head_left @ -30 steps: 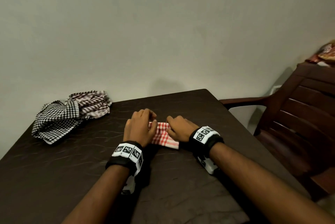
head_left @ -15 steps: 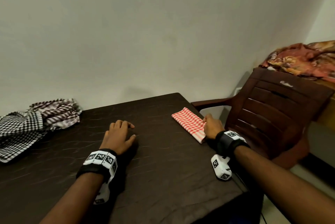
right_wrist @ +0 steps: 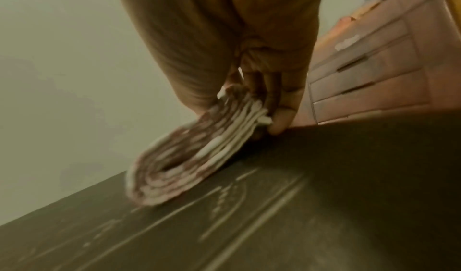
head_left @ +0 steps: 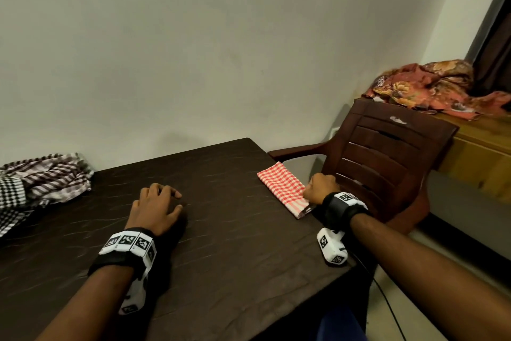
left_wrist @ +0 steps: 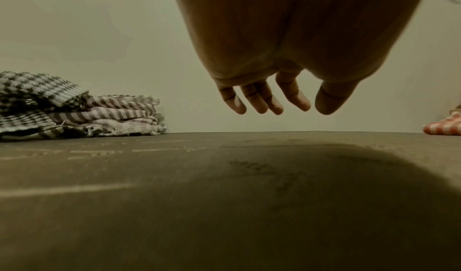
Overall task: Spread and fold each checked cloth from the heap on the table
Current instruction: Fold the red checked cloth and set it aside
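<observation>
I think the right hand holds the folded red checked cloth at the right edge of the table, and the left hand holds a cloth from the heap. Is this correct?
Not quite. The left hand holds nothing: in the left wrist view its fingers hang relaxed above the bare table, apart from the heap. The right hand does hold the folded red checked cloth at the table's right edge.

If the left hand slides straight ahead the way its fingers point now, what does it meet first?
Probably nothing on the table: the left hand points toward the far edge and the wall. The heap lies off to its left, the folded red cloth to its right.
</observation>
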